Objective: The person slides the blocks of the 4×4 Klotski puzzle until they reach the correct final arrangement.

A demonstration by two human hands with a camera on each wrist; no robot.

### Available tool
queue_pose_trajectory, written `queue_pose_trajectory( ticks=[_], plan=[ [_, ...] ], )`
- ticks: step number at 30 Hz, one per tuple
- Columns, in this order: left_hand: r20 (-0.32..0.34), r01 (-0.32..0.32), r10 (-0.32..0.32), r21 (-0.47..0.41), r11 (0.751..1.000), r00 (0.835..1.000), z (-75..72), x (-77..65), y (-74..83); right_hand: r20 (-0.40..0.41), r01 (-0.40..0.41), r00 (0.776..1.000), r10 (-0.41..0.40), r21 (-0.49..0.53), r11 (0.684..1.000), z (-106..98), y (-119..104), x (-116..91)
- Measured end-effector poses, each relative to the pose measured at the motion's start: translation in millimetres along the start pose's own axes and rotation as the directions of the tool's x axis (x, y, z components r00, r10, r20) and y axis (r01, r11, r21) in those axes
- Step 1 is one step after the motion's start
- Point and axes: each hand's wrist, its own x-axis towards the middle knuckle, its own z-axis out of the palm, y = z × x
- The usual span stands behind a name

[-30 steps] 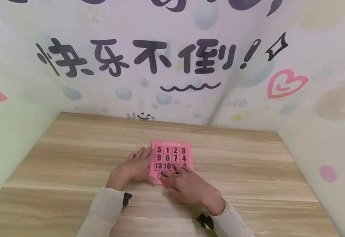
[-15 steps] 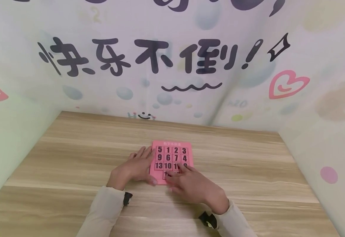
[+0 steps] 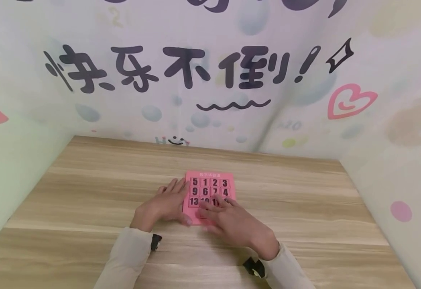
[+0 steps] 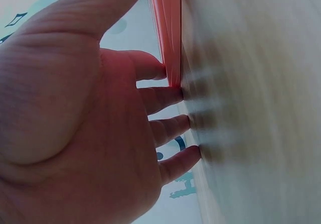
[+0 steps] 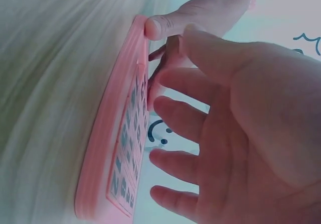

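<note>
A pink number slide puzzle (image 3: 210,175) lies on the table in the head view, its numbered tiles in rows: 5, 1, 2, 3 on top, then 9, 6, 7, 4, then 13, 10, 11 and a partly covered one. My left hand (image 3: 167,204) rests along its left side, thumb at the near left corner. In the left wrist view those fingers (image 4: 168,128) stretch straight to the puzzle's edge and the tabletop. My right hand (image 3: 233,220) is over the lower right part, fingers spread, hiding most of the bottom row. The right wrist view has its fingertips close above the tiles; contact is unclear.
The wood-grain table (image 3: 98,188) reaches back to a white printed backdrop (image 3: 141,108) with large dark characters. Similar pale walls rise at the left and right edges of the table. Light sleeves and black wrist straps (image 3: 254,267) cover my wrists.
A bottom-row tile under my right fingers has slid right, baring the near left corner of the puzzle. The right hand shifted slightly right, its fingers moving over the tiles. My left hand stayed put.
</note>
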Motion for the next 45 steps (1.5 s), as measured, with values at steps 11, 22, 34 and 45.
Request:
queue_pose_trajectory(
  ticks=[11,22,34,45],
  plan=[
    [0.005,0.001,-0.001,0.001,1.000,1.000,-1.8,2.6,-1.7,-0.025,-0.041,0.999,0.041,-0.011,0.999,9.0,-3.3,11.7],
    [0.003,0.000,0.000,0.011,1.000,1.000,-1.2,-1.1,-1.6,-0.035,-0.092,0.995,0.092,0.005,0.996,16.7,-7.7,22.1],
    [0.004,-0.012,0.012,0.022,1.000,1.000,0.6,-0.1,0.5,-0.047,-0.110,0.993,0.109,-0.011,0.994,20.6,-6.6,24.0],
    [-0.009,-0.016,0.016,-0.027,1.000,1.000,-0.8,-1.5,2.3,-0.065,-0.106,0.992,0.104,-0.040,0.994,19.9,-7.8,23.5]
  ],
)
